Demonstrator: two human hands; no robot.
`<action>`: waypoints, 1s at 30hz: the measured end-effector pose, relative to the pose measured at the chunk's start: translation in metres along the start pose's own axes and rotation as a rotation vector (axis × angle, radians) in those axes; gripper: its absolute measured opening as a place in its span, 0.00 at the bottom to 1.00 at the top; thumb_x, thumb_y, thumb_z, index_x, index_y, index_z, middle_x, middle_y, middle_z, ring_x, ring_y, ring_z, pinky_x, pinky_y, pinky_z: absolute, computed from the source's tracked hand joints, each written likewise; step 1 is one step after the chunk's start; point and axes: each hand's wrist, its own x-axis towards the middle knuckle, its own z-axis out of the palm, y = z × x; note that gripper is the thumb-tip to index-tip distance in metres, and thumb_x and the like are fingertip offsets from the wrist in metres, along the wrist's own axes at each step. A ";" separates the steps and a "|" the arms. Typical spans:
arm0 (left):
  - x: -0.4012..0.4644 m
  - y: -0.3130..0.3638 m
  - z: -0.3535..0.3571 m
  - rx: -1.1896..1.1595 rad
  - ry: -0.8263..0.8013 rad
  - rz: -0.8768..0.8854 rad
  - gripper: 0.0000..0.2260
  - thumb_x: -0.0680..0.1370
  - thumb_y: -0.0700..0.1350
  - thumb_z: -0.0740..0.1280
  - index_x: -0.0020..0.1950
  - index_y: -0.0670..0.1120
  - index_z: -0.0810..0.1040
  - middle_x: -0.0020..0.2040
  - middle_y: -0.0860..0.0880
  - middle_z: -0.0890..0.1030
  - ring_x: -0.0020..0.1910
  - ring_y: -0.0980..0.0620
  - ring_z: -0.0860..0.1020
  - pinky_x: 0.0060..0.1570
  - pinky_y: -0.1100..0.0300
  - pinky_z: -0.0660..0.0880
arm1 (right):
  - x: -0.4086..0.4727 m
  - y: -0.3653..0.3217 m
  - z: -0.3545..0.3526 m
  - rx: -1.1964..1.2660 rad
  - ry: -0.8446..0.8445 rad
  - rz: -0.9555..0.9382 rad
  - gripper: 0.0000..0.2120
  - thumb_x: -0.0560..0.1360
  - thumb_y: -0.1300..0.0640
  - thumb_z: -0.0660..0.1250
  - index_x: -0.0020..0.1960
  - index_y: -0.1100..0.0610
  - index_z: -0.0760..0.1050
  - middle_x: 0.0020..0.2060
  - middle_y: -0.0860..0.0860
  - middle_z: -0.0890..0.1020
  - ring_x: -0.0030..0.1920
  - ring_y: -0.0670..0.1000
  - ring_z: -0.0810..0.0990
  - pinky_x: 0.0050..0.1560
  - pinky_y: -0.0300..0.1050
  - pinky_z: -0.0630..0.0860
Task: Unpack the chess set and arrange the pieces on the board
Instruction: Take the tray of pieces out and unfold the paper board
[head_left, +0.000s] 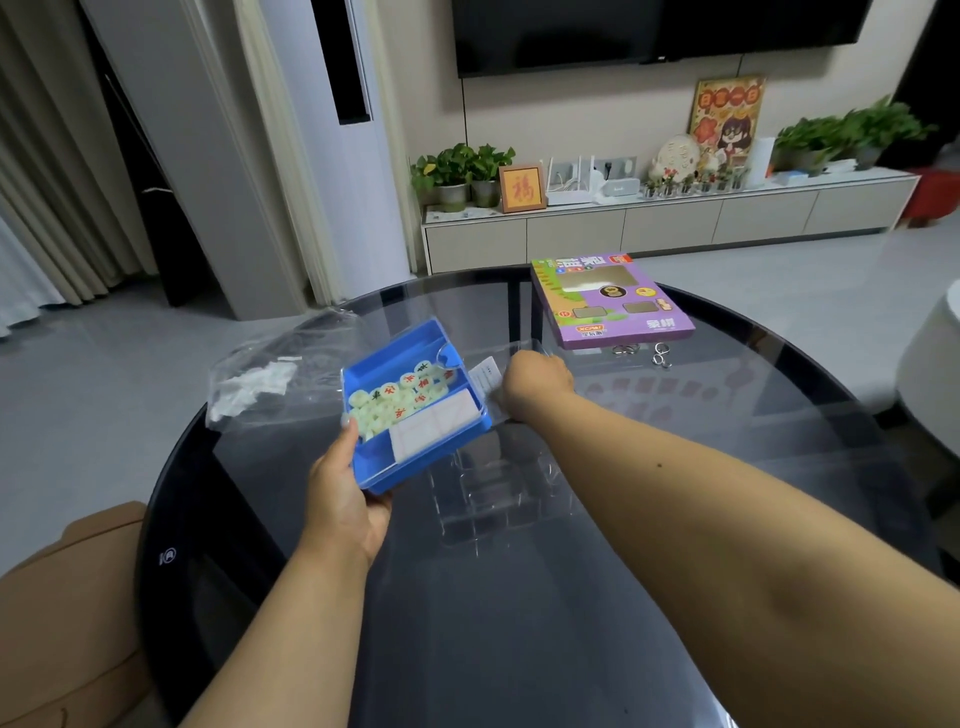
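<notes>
at the near left a tan cushion (78, 597) is sitting beside the dark glass table (519, 649); further left on the table's far edge a clear plastic bag (260, 379) is lying crumpled, with something white inside it; the left hand (345, 499) is holding a blue tray (415, 410) by its near left corner, thumb curled over the rim and the other fingers hidden beneath, and is keeping it tilted above the glass; inside the tray pale round chess pieces (400, 397) with red and dark characters are lying heaped in the middle compartment, and a folded white sheet (434, 426) with faint red lines is lying just beside them on the near right; a clear lid seems to be covering the tray, though that is hard to tell; to the right, the right hand (537, 382) is curling into a fist past the tray's far right corner, over a white paper slip (485, 376) and some clear film on the table; whether it is pinching anything cannot be told, since the fingers are turned away; a clear moulded plastic insert (498, 493) is lying on the glass under the right forearm; further right and far, a purple box (610, 299) is lying flat, with small metal rings (660, 356) just near of it; beyond the table a low cabinet (670, 218) is carrying potted plants (460, 171) and a framed picture (522, 188).
</notes>
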 end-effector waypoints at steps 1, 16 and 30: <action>-0.001 0.000 0.000 0.002 0.006 0.001 0.11 0.81 0.50 0.61 0.53 0.46 0.80 0.49 0.47 0.85 0.46 0.49 0.83 0.59 0.46 0.73 | 0.002 0.001 -0.001 0.095 0.010 0.018 0.10 0.75 0.59 0.64 0.55 0.60 0.75 0.55 0.58 0.78 0.56 0.60 0.75 0.50 0.51 0.75; -0.005 0.002 0.003 0.058 -0.022 -0.032 0.13 0.82 0.52 0.58 0.54 0.48 0.79 0.50 0.47 0.85 0.50 0.48 0.82 0.61 0.46 0.72 | 0.001 0.126 -0.053 0.885 0.290 0.348 0.06 0.76 0.61 0.65 0.51 0.59 0.79 0.38 0.55 0.79 0.31 0.52 0.76 0.28 0.38 0.69; -0.003 -0.001 0.003 0.097 -0.029 -0.015 0.14 0.81 0.53 0.58 0.58 0.49 0.78 0.54 0.47 0.84 0.52 0.48 0.82 0.57 0.49 0.74 | -0.019 0.132 -0.026 -0.102 0.211 -0.298 0.25 0.71 0.52 0.48 0.56 0.48 0.81 0.59 0.46 0.79 0.61 0.53 0.71 0.57 0.44 0.66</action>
